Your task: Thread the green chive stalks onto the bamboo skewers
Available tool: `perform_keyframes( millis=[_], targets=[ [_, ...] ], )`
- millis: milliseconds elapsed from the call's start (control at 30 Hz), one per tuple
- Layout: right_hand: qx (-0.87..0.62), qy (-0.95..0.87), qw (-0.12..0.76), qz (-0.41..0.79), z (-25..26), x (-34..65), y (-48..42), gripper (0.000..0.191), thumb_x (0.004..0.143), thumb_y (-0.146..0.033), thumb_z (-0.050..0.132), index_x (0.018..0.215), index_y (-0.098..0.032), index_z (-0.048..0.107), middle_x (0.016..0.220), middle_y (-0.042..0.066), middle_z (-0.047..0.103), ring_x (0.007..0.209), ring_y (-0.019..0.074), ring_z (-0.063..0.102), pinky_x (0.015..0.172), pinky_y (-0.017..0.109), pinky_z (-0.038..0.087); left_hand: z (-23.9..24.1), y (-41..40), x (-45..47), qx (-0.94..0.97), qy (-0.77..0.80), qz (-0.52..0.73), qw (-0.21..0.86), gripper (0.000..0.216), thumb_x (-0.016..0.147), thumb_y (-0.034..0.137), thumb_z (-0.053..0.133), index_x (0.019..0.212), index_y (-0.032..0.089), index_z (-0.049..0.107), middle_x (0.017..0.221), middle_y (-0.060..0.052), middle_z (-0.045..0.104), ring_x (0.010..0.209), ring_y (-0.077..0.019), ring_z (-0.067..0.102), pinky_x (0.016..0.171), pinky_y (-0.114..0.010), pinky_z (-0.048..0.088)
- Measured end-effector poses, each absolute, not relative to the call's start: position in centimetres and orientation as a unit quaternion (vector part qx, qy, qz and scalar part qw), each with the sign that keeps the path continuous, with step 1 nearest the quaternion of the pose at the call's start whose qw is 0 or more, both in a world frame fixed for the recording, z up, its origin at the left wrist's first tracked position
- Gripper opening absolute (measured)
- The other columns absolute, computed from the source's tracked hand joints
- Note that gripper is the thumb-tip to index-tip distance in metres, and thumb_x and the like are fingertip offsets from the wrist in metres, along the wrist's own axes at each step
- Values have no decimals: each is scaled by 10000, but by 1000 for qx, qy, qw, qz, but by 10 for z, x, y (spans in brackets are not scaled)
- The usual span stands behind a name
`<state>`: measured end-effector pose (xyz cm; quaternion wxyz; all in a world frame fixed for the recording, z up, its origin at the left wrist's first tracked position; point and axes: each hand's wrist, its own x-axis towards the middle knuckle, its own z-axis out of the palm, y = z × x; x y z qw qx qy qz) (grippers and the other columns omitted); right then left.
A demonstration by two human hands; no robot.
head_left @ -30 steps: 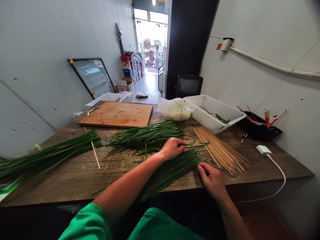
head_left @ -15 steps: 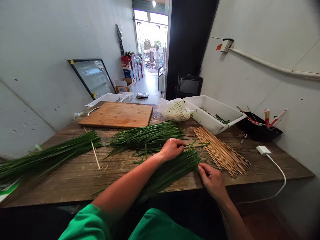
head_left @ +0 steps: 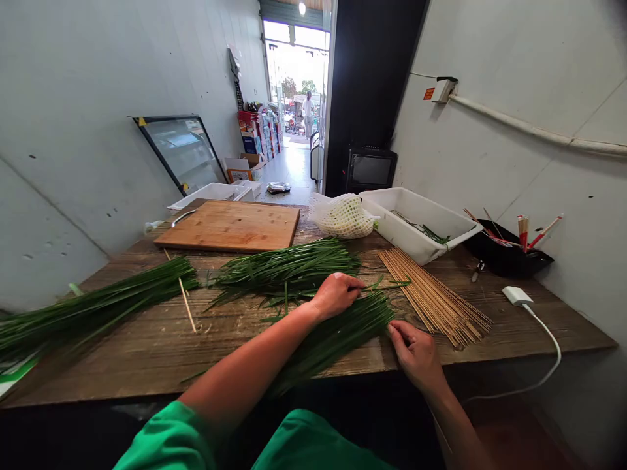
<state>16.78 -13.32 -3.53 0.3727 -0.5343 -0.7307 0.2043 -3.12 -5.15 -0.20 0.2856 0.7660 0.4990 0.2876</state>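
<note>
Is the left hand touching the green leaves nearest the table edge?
Touching. The head view shows the left hand lying on top of the near bundle of green leaves, pressed onto it with no gap between them.

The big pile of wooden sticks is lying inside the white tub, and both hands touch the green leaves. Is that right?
Not quite. The head view shows the wooden sticks lying on the table beside the white tub, not inside it. The left hand and right hand do touch the green leaves.
</note>
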Motion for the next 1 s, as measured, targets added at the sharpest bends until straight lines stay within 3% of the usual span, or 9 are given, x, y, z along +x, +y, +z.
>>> perform_keyframes(
  millis=[233, 333, 400, 533, 1000],
  targets=[
    [-550, -721, 372, 199, -38, 168, -133, 281, 891, -364, 447, 868, -166, 645, 684, 36, 649, 544, 139, 560, 469, 226, 410, 14, -50, -42, 812, 437, 223, 316, 307, 794, 182, 508, 1038, 177, 694, 987, -12, 716, 865, -138, 647, 804, -204, 471],
    [-552, -721, 372, 193, -36, 167, -134, 276, 886, -365, 451, 854, -169, 643, 701, 42, 662, 583, 151, 592, 497, 230, 430, 24, -42, -57, 774, 549, 260, 179, 283, 833, 211, 470, 983, 177, 708, 981, -47, 709, 894, -167, 627, 837, -255, 452],
    [-549, -724, 372, 192, -36, 167, -135, 273, 883, -364, 453, 843, -173, 643, 708, 44, 668, 616, 161, 613, 513, 232, 442, 25, -38, -63, 777, 584, 213, 100, 237, 818, 214, 499, 892, 186, 722, 940, -72, 702, 909, -204, 612, 871, -320, 428],
    [-550, -721, 374, 194, -38, 169, -134, 264, 881, -366, 458, 840, -178, 638, 712, 44, 670, 618, 163, 620, 488, 227, 435, 18, -39, -64, 805, 581, 113, 44, 146, 773, 217, 571, 793, 191, 714, 888, -96, 671, 952, -258, 581, 894, -405, 383],
    [-545, -726, 369, 198, -37, 168, -134, 262, 887, -359, 454, 842, -172, 632, 698, 39, 667, 609, 158, 612, 519, 230, 438, 8, -42, -54, 808, 577, 97, 62, 179, 784, 252, 566, 869, 175, 704, 921, -122, 664, 963, -274, 575, 848, -400, 394]
  ],
)
